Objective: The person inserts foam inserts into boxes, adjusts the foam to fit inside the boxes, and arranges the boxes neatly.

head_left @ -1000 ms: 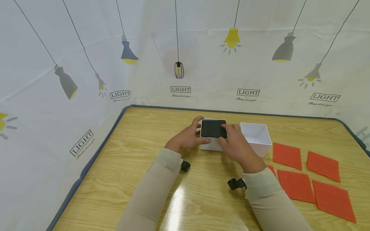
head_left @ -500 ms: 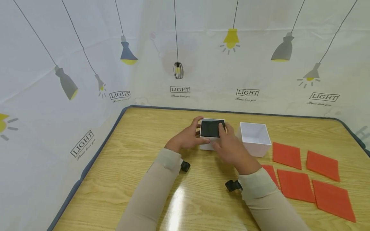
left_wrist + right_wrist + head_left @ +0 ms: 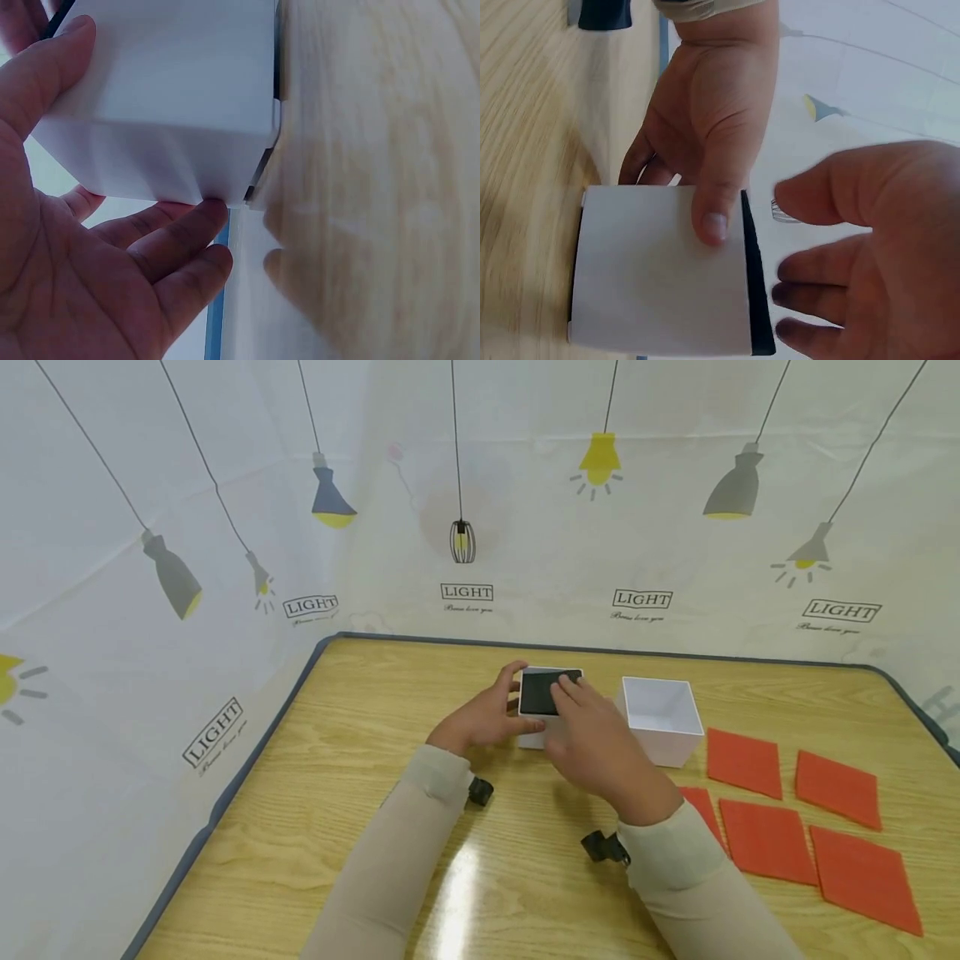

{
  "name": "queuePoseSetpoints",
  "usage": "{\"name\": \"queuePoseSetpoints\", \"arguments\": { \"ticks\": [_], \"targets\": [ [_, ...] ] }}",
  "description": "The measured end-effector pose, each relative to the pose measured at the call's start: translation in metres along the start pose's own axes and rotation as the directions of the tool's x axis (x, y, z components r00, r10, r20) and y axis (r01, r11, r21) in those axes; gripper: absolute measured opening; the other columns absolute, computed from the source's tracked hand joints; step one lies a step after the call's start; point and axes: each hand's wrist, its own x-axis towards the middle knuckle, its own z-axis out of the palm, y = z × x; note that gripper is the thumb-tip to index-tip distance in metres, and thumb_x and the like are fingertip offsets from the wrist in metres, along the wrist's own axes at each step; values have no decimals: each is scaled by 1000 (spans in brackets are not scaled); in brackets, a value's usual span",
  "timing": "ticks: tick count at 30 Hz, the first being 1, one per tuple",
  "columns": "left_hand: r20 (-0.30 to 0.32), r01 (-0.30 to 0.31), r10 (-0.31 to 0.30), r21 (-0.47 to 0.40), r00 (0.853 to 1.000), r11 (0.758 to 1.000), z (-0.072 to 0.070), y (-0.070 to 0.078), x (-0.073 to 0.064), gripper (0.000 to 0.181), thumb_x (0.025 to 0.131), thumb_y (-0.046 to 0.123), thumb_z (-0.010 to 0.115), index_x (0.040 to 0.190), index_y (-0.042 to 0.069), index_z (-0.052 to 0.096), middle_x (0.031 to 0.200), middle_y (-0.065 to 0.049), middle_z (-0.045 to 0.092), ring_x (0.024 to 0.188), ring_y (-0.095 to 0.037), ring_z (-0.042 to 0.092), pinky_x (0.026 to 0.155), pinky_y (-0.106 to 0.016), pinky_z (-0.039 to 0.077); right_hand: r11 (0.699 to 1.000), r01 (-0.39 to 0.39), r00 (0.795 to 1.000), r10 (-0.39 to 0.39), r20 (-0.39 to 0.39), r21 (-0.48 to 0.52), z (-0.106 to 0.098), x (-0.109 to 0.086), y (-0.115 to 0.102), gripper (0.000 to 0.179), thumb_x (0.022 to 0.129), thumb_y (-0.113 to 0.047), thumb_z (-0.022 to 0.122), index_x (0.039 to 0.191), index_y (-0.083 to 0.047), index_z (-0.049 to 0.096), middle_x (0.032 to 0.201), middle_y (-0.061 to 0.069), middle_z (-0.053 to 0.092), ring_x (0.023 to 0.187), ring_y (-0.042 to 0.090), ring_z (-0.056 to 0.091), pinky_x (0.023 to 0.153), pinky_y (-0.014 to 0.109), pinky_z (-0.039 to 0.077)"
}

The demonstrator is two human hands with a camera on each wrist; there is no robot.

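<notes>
In the head view, a white box [image 3: 531, 742] stands on the wooden table with a black square pad [image 3: 536, 695] in its open top. My left hand [image 3: 489, 714] grips this box from the left, thumb on the front wall and fingertips against the far side. From the right, my right hand [image 3: 600, 739] lays its fingers on the pad. In the right wrist view the black pad [image 3: 759, 300] sits tilted, its right end sticking up above the rim. There the thumb and fingers of my right hand [image 3: 885, 255] look fairly straight. The box's interior is hidden.
A second white box [image 3: 663, 747], open-topped, stands just right of the first. Several red squares, among them a near one [image 3: 867, 878] and a far one [image 3: 745, 763], lie on the table's right side. A printed white curtain [image 3: 540, 552] hangs behind the table [image 3: 360, 710].
My right hand has let go of the pad's right edge and shifted left, its fingers now lying over the pad's top. The left hand keeps its grip on the box.
</notes>
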Motion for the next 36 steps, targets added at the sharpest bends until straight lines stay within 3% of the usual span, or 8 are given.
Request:
{"name": "queuePoseSetpoints", "arguments": {
  "ticks": [5, 9, 23, 36],
  "targets": [
    [1, -4, 4, -1, 1000, 1000, 0, 0, 0, 106, 96, 36, 80, 169, 35, 3, 173, -15, 24, 154, -36, 39, 122, -51, 38, 998, 21, 992, -14, 127, -57, 0, -2, -7, 72, 101, -25, 64, 162, 1, 36, 171, 20, 29, 161, 39, 22, 122, 73, 18],
    [7, -8, 8, -11, 1000, 1000, 0, 0, 0, 106, 96, 34, 80, 169, 33, 3, 173, -16, 23, 154, -36, 39, 122, -50, 38, 998, 5, 988, 6, 157, -67, 4, 0, -6, 75, 101, -26, 64, 164, 1, 32, 172, 20, 26, 162, 37, 20, 123, 72, 16],
    [-2, 3, -3, 43, 1000, 999, 0, 0, -1, 106, 96, 40, 79, 169, 36, 3, 174, -16, 22, 153, -37, 41, 122, -51, 37, 998, 41, 997, -38, 66, -51, 17, 4, 0, 77, 98, -22, 67, 163, 3, 34, 169, 21, 33, 159, 38, 27, 122, 73, 20],
    [-9, -2, 2, 20, 1000, 1000, 1, -2, 1, 106, 96, 36, 80, 169, 35, 3, 172, -16, 25, 153, -36, 42, 123, -50, 37, 994, 29, 1000, -30, -8, -101, 27, 9, 3, 64, 96, -25, 71, 151, 1, 52, 161, 20, 47, 153, 38, 40, 122, 72, 23]
  ]
}}
